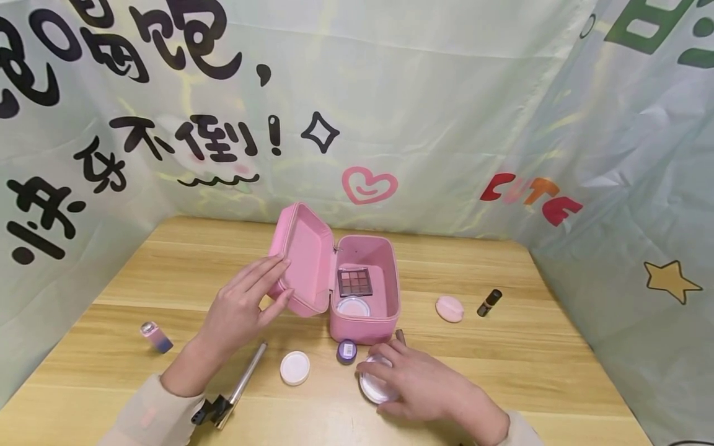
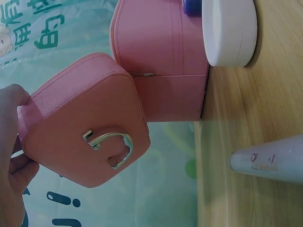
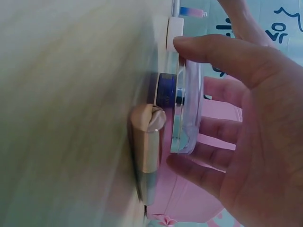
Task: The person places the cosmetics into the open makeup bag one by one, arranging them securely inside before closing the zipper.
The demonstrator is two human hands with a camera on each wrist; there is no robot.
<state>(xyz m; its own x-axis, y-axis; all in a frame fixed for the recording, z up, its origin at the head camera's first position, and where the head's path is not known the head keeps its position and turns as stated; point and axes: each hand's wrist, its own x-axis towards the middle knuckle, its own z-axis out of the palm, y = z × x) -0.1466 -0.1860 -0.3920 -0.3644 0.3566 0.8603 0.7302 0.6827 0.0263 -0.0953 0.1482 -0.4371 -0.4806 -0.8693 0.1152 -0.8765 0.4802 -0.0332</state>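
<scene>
A pink vanity case [image 1: 365,329] stands on the table with its lid [image 1: 309,263] swung out to the left. My left hand [image 1: 240,306] holds the lid by its outer edge, with the thumb on one side and fingers on the other; the left wrist view shows the lid's metal handle [image 2: 124,142]. Inside the case lie an eyeshadow palette [image 1: 355,282] and a round pale compact [image 1: 354,306]. In front of the case, my right hand [image 1: 421,381] grips a round clear-topped compact [image 3: 193,106] by its rim, slightly off the table.
A small purple jar [image 1: 346,352] and a white round jar [image 1: 294,368] stand before the case. A silver tube [image 1: 249,373] and a pink-blue lipstick [image 1: 157,337] lie left; a powder puff [image 1: 449,308] and black tube [image 1: 489,303] lie right. A brownish tube [image 3: 147,161] lies near the right hand.
</scene>
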